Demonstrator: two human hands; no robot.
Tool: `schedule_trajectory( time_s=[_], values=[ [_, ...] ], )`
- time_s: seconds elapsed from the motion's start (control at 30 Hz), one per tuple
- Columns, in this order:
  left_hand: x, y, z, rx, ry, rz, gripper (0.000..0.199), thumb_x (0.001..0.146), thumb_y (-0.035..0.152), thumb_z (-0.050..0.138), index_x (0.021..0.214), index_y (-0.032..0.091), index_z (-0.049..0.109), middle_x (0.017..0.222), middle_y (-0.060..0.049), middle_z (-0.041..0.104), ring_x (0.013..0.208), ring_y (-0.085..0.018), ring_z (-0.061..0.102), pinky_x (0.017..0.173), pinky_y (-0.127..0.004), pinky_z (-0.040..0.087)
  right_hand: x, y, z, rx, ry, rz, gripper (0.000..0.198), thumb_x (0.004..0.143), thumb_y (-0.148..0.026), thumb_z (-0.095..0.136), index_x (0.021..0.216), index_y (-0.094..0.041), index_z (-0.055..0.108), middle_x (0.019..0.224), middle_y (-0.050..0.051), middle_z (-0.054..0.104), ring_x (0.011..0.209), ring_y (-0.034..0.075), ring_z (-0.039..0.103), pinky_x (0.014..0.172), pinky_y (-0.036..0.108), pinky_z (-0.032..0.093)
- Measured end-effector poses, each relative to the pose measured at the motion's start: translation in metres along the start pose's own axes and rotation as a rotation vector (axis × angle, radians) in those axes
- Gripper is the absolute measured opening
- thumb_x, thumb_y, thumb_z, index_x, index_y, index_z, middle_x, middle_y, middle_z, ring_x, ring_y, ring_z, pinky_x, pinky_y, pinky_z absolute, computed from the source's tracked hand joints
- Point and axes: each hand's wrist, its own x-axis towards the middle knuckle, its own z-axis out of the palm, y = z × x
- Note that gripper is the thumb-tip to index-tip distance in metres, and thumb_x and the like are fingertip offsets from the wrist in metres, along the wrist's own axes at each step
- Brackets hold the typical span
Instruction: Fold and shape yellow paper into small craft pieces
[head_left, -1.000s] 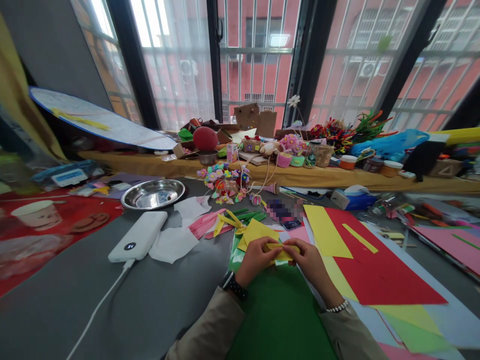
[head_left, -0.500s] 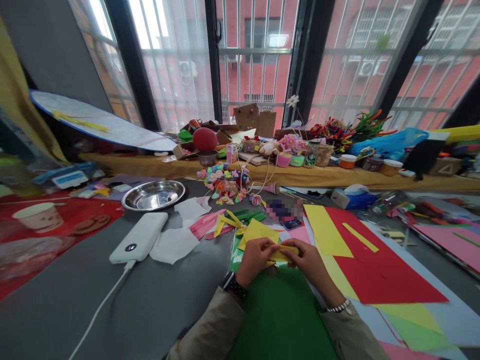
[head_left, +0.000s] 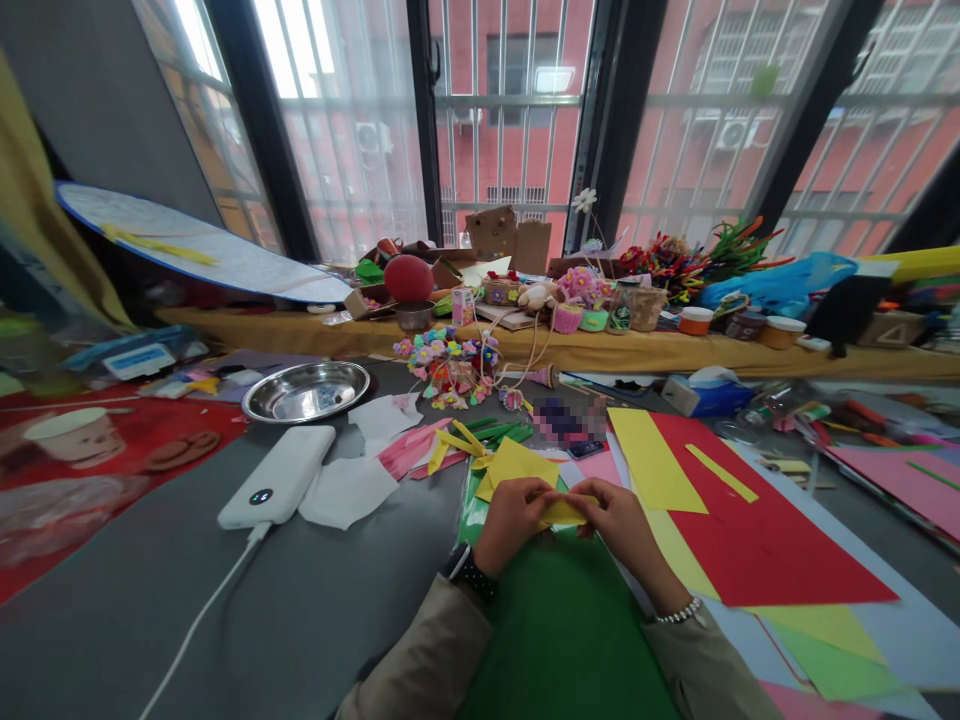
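Between both hands is a small piece of folded yellow paper (head_left: 564, 512), held over a green sheet (head_left: 562, 630). My left hand (head_left: 514, 520) is closed on its left end, thumb and forefinger pinched together. The fingers of my right hand (head_left: 616, 520) pinch the right end. My fingers cover much of the paper, so its exact folds are hidden. Just beyond the left hand lie yellow paper squares (head_left: 517, 462). Past them are folded yellow strips (head_left: 450, 442) and green strips (head_left: 501, 430).
Red paper (head_left: 772, 540) with a yellow sheet (head_left: 656, 460) on it lies at right. To the left are a white power bank (head_left: 277, 478) with a cable, a metal plate (head_left: 307, 392) and white scraps (head_left: 349, 490). A bunch of small colourful flowers (head_left: 450, 365) stands beyond.
My right hand's fingers have shifted slightly along the yellow paper, and the thumbs have come closer together. Everything else stays in place.
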Motion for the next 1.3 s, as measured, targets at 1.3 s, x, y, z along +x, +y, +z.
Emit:
schedule_trajectory(
  time_s=[1.3],
  values=[
    [0.0027,-0.0025,0.0001,-0.164,0.087,-0.127,0.022,0.067,0.029,0.049,0.07,0.012,0.063,0.06,-0.003,0.061,0.051,-0.011,0.05,0.048,-0.019,0.037,0.0056,0.0069,-0.0091,0.12,0.144,0.009,0.025,0.062,-0.04,0.057,0.063,-0.015,0.058,0.052,-0.002,0.055,0.044,0.01,0.048,0.042,0.02,0.039]
  ],
)
